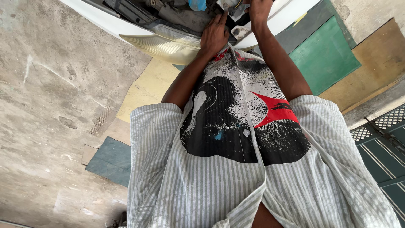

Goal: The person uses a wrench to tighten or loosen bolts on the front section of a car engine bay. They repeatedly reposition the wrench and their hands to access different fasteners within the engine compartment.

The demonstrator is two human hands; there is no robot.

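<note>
Hands: left [214, 36] flat on white car's engine bay [168, 17], right [258, 9] unclear, over concrete floor [50, 105].

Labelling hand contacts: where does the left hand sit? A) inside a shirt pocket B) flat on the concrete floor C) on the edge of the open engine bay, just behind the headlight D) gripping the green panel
C: the left hand lies palm down on the engine bay edge, right behind the yellowed headlight, well off the floor.
</note>
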